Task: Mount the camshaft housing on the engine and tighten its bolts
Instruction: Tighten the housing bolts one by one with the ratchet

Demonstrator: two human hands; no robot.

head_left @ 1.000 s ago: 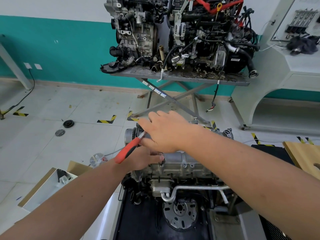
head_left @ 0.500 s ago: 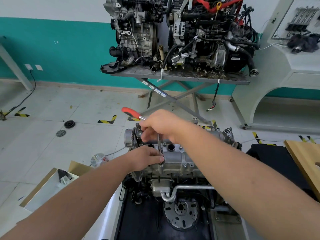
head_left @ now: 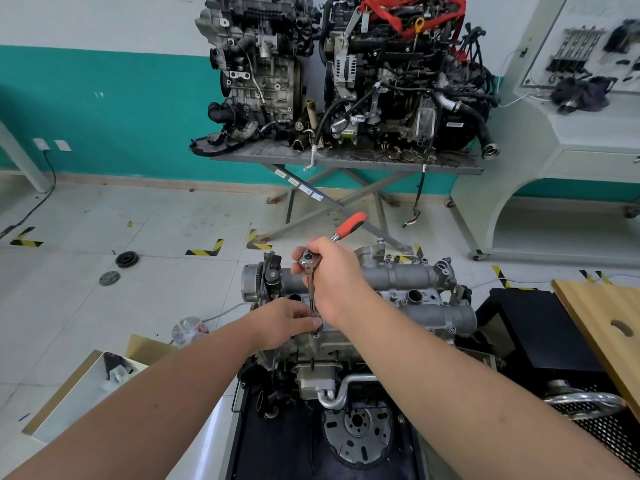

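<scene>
- The camshaft housing (head_left: pixel 408 282) already sits on top of the engine (head_left: pixel 325 362), which stands on a low black stand in front of us; we judge the mounting step done.
- Our right hand (head_left: pixel 332 271) is wrapped round the head end of a ratchet wrench (head_left: pixel 311 259), whose red handle (head_left: pixel 351 225) points up and away to the right.
- A long extension bar (head_left: pixel 311 292) runs down from the ratchet head to a bolt (head_left: pixel 316 332) on the near edge of the housing.
- Our left hand (head_left: pixel 287 322) pinches the lower end of the bar, steadying the socket on the bolt.
- We judge the work to be in the tightening stage: one near-side bolt is being driven.
- We cannot tell from this view how many of the other bolts are seated or torqued, so the share of work left is uncertain.
</scene>
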